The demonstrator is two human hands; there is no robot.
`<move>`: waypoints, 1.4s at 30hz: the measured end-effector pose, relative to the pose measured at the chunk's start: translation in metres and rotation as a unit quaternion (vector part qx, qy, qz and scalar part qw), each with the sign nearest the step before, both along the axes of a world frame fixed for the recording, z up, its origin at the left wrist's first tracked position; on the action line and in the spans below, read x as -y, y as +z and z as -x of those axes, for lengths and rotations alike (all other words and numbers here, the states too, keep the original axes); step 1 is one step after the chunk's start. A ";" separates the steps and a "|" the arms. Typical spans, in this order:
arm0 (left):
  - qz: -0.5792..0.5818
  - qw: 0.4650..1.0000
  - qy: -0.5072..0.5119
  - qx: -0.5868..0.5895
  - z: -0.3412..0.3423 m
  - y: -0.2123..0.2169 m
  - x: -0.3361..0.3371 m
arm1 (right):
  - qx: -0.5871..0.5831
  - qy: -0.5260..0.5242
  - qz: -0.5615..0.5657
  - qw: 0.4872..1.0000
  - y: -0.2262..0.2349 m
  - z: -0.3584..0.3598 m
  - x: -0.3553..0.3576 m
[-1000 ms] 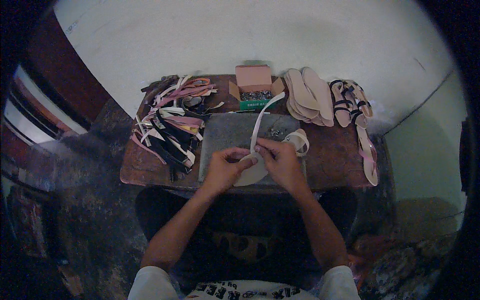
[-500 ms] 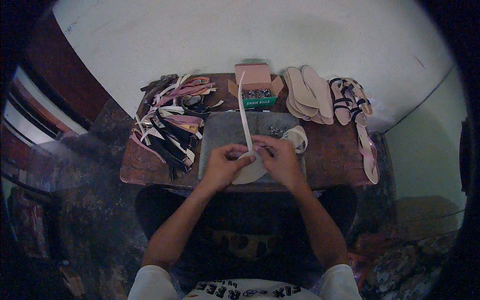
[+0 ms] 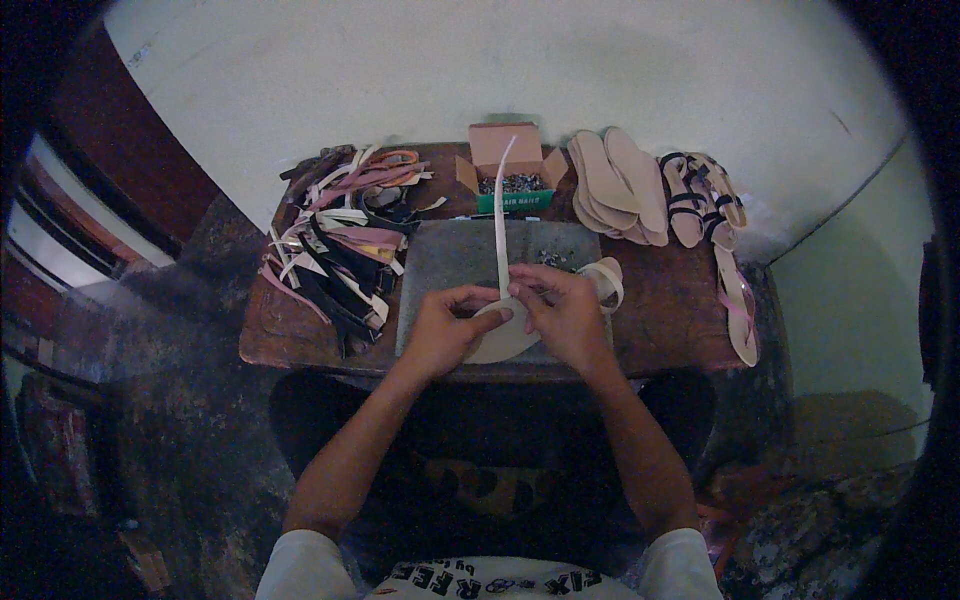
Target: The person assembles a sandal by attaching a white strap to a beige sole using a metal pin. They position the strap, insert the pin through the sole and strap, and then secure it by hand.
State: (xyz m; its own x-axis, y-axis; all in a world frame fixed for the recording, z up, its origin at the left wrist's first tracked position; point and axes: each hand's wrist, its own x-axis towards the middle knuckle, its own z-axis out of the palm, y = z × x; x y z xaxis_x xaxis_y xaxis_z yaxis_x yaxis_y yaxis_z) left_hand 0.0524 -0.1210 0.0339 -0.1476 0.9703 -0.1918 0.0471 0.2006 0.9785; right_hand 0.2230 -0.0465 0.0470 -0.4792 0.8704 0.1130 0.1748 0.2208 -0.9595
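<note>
Over the front of the grey pad, my left hand point(image 3: 450, 328) grips a beige sandal sole point(image 3: 505, 343), its thumb lying on top. Opposite it, my right hand point(image 3: 566, 318) is closed at the base of a long white strap point(image 3: 501, 225), where strap and sole meet. The strap stands up from there toward the back of the table, slightly curved, its far end free. My fingers hide the exact joint. Just beyond my right hand rests a beige sandal with white straps point(image 3: 609, 283), partly covered by that hand.
On the wooden table point(image 3: 665, 325), a heap of mixed straps point(image 3: 340, 250) lies left. An open box of small nails point(image 3: 515, 200) stands behind the grey pad point(image 3: 440, 255), which bears loose nails point(image 3: 556, 260). Bare soles point(image 3: 620, 185) and finished sandals point(image 3: 690, 200) sit right.
The strap's free end has swung to the right and the strap stands straighter. My right hand has shifted slightly, still at the strap's base; my left hand keeps its grip on the sole.
</note>
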 end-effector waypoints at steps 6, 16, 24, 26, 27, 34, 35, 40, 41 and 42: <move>-0.007 1.000 0.004 0.001 0.000 0.005 0.003 | 0.034 0.004 -0.003 0.999 0.003 0.001 0.000; -0.007 0.999 0.012 0.046 0.000 -0.007 -0.001 | 0.049 0.005 -0.049 0.998 -0.015 0.002 -0.006; -0.034 0.999 0.002 -0.008 0.001 -0.010 -0.002 | 0.091 0.023 -0.007 0.996 -0.004 0.002 -0.003; -0.040 0.999 0.014 -0.021 0.002 -0.016 -0.003 | 0.100 0.029 -0.007 0.995 0.001 0.002 -0.002; -0.044 0.998 0.023 -0.024 0.003 -0.019 -0.003 | 0.104 0.033 -0.007 0.994 0.002 0.003 -0.002; -0.032 0.990 0.110 0.077 0.008 -0.010 -0.007 | -0.021 -0.009 -0.182 0.983 -0.019 0.002 -0.009; -0.030 0.988 0.125 0.083 0.010 -0.009 -0.006 | -0.031 -0.022 -0.181 0.983 -0.006 0.002 -0.002; -0.025 0.978 0.169 0.121 0.011 -0.009 -0.010 | -0.083 -0.092 -0.174 0.977 0.004 -0.008 -0.011; -0.023 0.976 0.180 0.119 0.010 -0.009 -0.009 | -0.079 -0.097 -0.149 0.981 0.007 -0.011 -0.012; -0.020 0.975 0.191 0.117 0.010 -0.009 -0.008 | -0.075 -0.102 -0.125 0.984 0.008 -0.013 -0.014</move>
State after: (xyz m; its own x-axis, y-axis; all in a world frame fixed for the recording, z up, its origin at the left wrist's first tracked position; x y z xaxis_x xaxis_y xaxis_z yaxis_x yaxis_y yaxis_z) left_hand 0.0424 -0.1128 0.0254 -0.4558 0.8608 -0.2265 -0.2479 0.1216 0.9611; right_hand 0.2364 -0.0324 0.0555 -0.2590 0.8829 0.3916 0.1006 0.4279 -0.8982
